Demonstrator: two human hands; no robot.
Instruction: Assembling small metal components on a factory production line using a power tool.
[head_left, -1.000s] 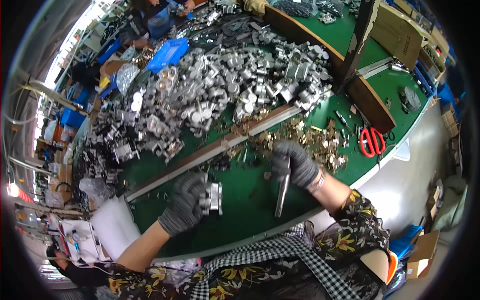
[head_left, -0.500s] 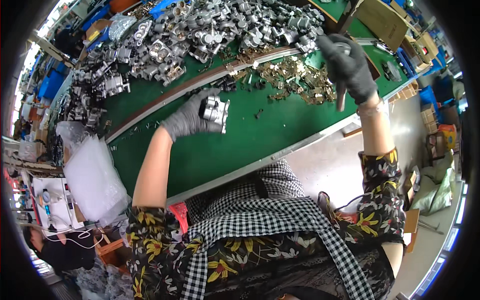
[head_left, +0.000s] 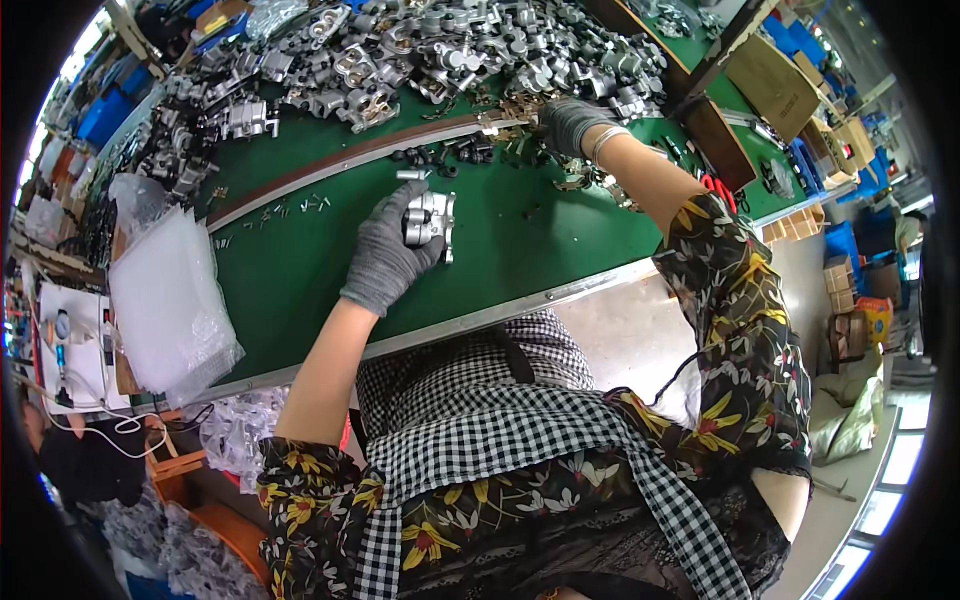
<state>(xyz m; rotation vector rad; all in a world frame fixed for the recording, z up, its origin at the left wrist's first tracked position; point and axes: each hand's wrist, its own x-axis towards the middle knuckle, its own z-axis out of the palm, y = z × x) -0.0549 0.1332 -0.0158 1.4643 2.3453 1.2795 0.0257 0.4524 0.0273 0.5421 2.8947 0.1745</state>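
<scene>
Your gloved left hand [head_left: 388,252] curls around one silver metal casting [head_left: 430,222] above the green table [head_left: 495,265], on the near side of the brown-and-silver strip [head_left: 345,160]. It grips the casting just as it did half a second ago. Your gloved right hand [head_left: 577,126], then raised at the far right, now reaches in leftward and down among the brass-coloured pieces [head_left: 590,180] by the strip's right end; whether its fingers pinch anything, you cannot tell from here. One small silver cylinder [head_left: 413,175] shows just beyond your left hand. Small black parts [head_left: 468,150] cluster between your two hands, too crowded to count. Farther off, one heap of silver castings [head_left: 450,55], also beyond counting, spans the far side. One pair of red-handled scissors [head_left: 712,186] lies at right; one stack of white wrap [head_left: 165,300] sits at near left.
</scene>
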